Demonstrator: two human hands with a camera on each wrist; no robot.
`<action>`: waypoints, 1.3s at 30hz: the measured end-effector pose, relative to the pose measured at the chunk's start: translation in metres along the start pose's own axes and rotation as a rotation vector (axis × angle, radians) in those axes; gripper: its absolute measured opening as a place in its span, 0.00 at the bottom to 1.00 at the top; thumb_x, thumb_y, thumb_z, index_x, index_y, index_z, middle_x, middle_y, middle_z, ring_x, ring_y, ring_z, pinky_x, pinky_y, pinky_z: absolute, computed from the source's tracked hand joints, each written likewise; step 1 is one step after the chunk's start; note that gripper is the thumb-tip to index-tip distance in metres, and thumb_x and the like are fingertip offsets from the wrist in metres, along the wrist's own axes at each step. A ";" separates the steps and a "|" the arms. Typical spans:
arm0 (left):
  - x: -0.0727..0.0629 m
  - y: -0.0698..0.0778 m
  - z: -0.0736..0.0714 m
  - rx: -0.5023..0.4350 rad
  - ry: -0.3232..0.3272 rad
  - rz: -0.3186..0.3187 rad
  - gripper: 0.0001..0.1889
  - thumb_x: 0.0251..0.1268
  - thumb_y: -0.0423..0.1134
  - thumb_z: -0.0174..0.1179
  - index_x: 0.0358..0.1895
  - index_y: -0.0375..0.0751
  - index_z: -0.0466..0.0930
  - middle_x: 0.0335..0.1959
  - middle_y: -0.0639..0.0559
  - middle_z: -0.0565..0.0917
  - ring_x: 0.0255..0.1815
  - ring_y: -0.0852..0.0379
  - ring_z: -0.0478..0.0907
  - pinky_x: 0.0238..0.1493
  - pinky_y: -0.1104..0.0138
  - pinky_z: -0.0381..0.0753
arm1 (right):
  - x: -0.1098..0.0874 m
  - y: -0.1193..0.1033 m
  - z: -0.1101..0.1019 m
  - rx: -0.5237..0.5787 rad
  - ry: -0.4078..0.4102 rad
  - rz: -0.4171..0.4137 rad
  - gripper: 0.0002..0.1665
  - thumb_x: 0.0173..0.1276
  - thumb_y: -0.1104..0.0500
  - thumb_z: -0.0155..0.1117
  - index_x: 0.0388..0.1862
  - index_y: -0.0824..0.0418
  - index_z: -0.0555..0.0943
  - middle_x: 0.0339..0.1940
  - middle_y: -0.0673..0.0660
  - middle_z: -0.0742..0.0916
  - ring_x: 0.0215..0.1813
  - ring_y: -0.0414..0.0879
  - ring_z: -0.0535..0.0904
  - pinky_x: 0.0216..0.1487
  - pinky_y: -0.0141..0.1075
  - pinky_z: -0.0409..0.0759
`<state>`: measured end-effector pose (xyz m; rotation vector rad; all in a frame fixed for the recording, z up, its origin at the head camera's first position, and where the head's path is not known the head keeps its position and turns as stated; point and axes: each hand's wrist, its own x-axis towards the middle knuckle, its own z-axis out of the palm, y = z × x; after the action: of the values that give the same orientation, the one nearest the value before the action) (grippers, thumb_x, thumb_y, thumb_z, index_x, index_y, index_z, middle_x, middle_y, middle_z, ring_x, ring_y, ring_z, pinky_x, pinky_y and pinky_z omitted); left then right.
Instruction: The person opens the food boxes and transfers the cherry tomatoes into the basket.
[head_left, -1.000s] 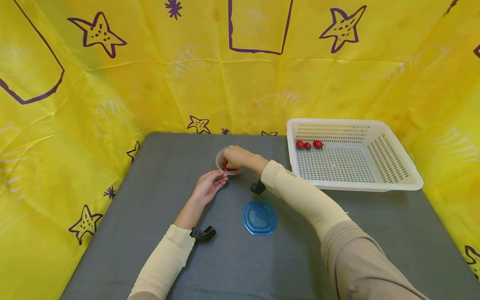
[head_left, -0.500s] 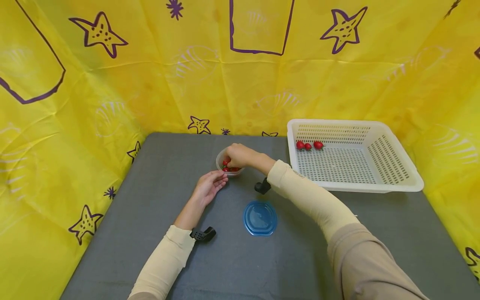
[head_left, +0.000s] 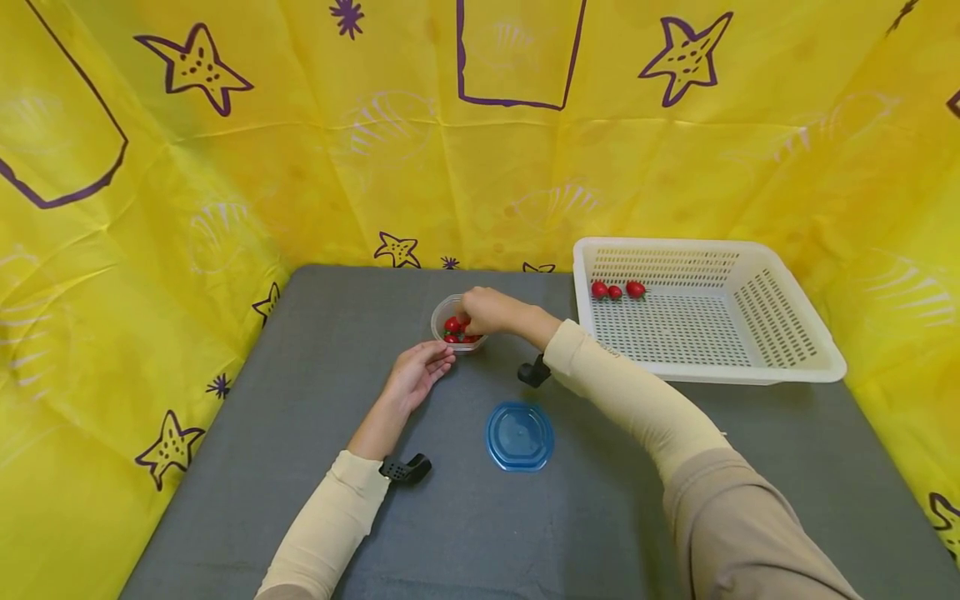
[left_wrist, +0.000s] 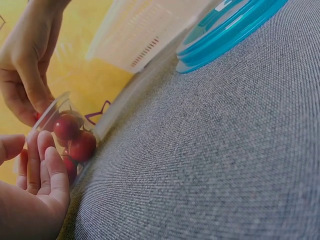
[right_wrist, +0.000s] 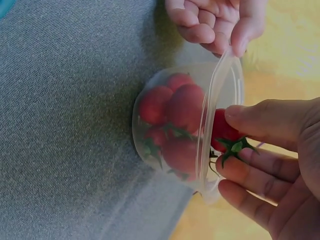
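Note:
A small clear plastic container (head_left: pixel 437 313) stands upright on the table, with several red cherry tomatoes (right_wrist: pixel 185 107) inside, some showing green stems. My left hand (head_left: pixel 412 373) pinches its near rim between thumb and fingers. Over the opening, my right hand (head_left: pixel 491 312) holds a cherry tomato (right_wrist: pixel 223 127) between thumb and fingers, its green stem end facing the palm side. In the right wrist view this tomato sits at the rim, partly inside. A round blue lid (head_left: pixel 520 437) lies flat on the table, nearer to me than the container.
To the right stands a white perforated basket (head_left: pixel 817 354) holding 3 red tomatoes (head_left: pixel 636 289) at its far left. A grey cloth (head_left: pixel 315 333) covers the table. Yellow patterned fabric (head_left: pixel 495 192) hangs behind and at both sides.
My right hand has drawn slightly to the right across the container's opening, uncovering more of the tomatoes inside. The left hand, lid and basket have stayed put.

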<state>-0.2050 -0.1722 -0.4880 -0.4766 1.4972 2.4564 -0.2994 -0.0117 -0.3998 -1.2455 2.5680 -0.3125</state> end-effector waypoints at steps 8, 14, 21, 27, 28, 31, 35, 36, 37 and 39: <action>-0.001 -0.001 -0.001 0.006 0.014 -0.007 0.07 0.73 0.33 0.52 0.35 0.43 0.77 0.27 0.55 0.85 0.31 0.62 0.83 0.40 0.71 0.82 | -0.005 0.003 -0.003 0.022 0.004 -0.008 0.08 0.63 0.63 0.65 0.40 0.65 0.85 0.32 0.57 0.86 0.32 0.47 0.76 0.36 0.33 0.78; -0.002 -0.001 0.000 0.009 0.019 -0.011 0.07 0.73 0.33 0.52 0.34 0.43 0.78 0.26 0.55 0.85 0.30 0.62 0.83 0.39 0.72 0.82 | -0.012 0.010 -0.013 0.047 0.045 -0.009 0.10 0.63 0.63 0.66 0.42 0.65 0.85 0.38 0.58 0.88 0.38 0.48 0.81 0.43 0.37 0.82; -0.001 -0.001 0.000 0.013 0.026 -0.009 0.07 0.73 0.33 0.53 0.35 0.43 0.78 0.26 0.55 0.85 0.30 0.62 0.83 0.39 0.72 0.82 | -0.017 0.025 -0.025 0.070 0.107 -0.002 0.09 0.64 0.63 0.65 0.41 0.65 0.85 0.40 0.59 0.89 0.43 0.51 0.83 0.48 0.41 0.81; -0.001 -0.001 0.000 0.014 0.020 -0.007 0.07 0.73 0.33 0.53 0.35 0.43 0.77 0.27 0.56 0.85 0.31 0.62 0.83 0.39 0.72 0.82 | -0.024 0.036 -0.037 0.092 0.154 -0.002 0.08 0.65 0.62 0.65 0.40 0.64 0.85 0.40 0.60 0.89 0.44 0.52 0.84 0.50 0.43 0.82; -0.001 0.000 0.001 0.012 0.020 -0.007 0.07 0.73 0.33 0.52 0.34 0.43 0.77 0.26 0.56 0.85 0.30 0.62 0.83 0.39 0.72 0.82 | -0.026 0.037 -0.039 0.098 0.160 0.003 0.08 0.65 0.62 0.65 0.40 0.65 0.85 0.40 0.60 0.89 0.44 0.52 0.84 0.50 0.43 0.82; -0.001 0.000 0.002 0.009 0.023 -0.010 0.07 0.73 0.33 0.52 0.34 0.43 0.77 0.26 0.56 0.85 0.30 0.62 0.83 0.39 0.72 0.82 | -0.030 0.042 -0.046 0.135 0.176 0.023 0.08 0.66 0.63 0.64 0.41 0.66 0.85 0.40 0.61 0.88 0.45 0.53 0.84 0.50 0.44 0.81; -0.001 0.000 0.002 0.021 0.023 -0.008 0.06 0.73 0.33 0.53 0.36 0.43 0.77 0.27 0.55 0.85 0.30 0.62 0.83 0.40 0.71 0.82 | -0.036 0.048 -0.053 0.179 0.225 0.027 0.07 0.65 0.65 0.64 0.39 0.67 0.84 0.39 0.63 0.88 0.44 0.55 0.84 0.49 0.45 0.82; -0.001 0.000 0.001 0.023 0.023 -0.006 0.05 0.73 0.33 0.53 0.36 0.43 0.77 0.27 0.55 0.85 0.31 0.62 0.83 0.40 0.71 0.82 | -0.037 0.050 -0.054 0.184 0.241 0.027 0.07 0.64 0.65 0.65 0.39 0.68 0.84 0.38 0.63 0.88 0.43 0.55 0.84 0.49 0.45 0.82; -0.001 0.000 0.001 0.025 0.021 -0.005 0.05 0.73 0.33 0.53 0.36 0.42 0.77 0.27 0.55 0.85 0.31 0.62 0.83 0.41 0.71 0.82 | -0.038 0.051 -0.055 0.183 0.256 0.028 0.07 0.64 0.65 0.65 0.39 0.68 0.84 0.38 0.64 0.88 0.43 0.55 0.84 0.48 0.45 0.82; -0.001 0.000 0.001 0.026 0.021 -0.005 0.06 0.73 0.34 0.53 0.36 0.43 0.77 0.27 0.55 0.85 0.31 0.62 0.83 0.40 0.71 0.82 | -0.041 0.054 -0.057 0.188 0.273 0.041 0.07 0.64 0.65 0.65 0.38 0.69 0.84 0.38 0.64 0.88 0.43 0.56 0.84 0.48 0.46 0.81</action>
<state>-0.2043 -0.1712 -0.4869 -0.5021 1.5320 2.4320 -0.3337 0.0576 -0.3572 -1.1499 2.7048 -0.7435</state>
